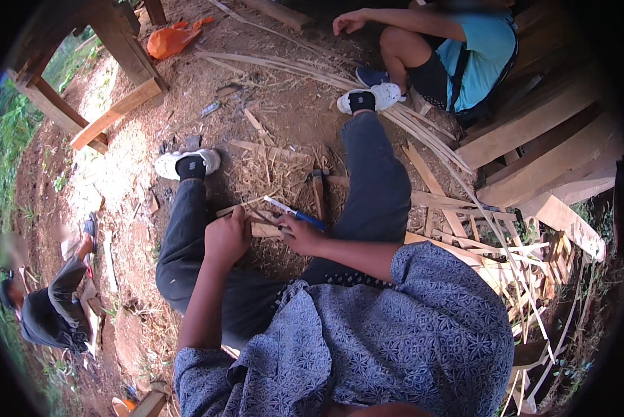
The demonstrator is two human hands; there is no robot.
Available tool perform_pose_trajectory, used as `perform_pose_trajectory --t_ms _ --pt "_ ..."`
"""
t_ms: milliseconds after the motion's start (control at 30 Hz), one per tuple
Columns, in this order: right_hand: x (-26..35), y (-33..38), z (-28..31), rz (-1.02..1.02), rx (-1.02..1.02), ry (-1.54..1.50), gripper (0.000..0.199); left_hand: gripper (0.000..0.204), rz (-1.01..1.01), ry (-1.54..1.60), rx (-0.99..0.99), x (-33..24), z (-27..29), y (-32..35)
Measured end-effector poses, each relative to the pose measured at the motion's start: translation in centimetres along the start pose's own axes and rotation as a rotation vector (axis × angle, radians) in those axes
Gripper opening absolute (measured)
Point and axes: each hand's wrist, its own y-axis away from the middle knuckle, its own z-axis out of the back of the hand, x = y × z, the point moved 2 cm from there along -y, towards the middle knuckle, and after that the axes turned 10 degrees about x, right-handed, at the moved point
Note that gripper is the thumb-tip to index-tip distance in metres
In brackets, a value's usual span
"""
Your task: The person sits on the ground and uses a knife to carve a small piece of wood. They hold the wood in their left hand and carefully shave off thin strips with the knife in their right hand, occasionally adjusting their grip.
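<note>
The person sits on bare earth, legs outstretched. The left hand (pixel 227 236) is closed around a thin pale bamboo strip (pixel 256 221), pinning it between the knees. The right hand (pixel 299 235) is clamped on a blue-handled knife (pixel 294 213). Judged step: shaving the strip; the next stroke calls for a steady hold and a shallow blade angle. The knife's long axis runs upper-left to lower-right, blade end toward the left hand. The strip lies roughly crosswise. Split bamboo slats (pixel 458 229) lie to the right.
</note>
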Motion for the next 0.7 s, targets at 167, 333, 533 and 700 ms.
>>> perform_pose_trajectory --t_ms 167,333,533,700 --pt "3.4 0.8 1.3 0.01 -0.22 0.02 0.035 0.02 -0.077 0.02 0.007 1.1 0.2 -0.4" --pt "-1.0 0.8 -0.4 0.06 -0.191 0.432 0.035 0.022 -0.211 0.061 -0.079 1.1 -1.2 -2.0" --pt "8.8 1.3 2.1 0.228 -0.404 0.087 0.039 0.027 -0.154 0.109 -0.152 2.0 -1.7 -1.3" --pt "2.6 1.1 -1.8 0.057 -0.185 0.164 0.032 0.027 -0.063 0.075 -0.125 2.1 -2.8 1.1"
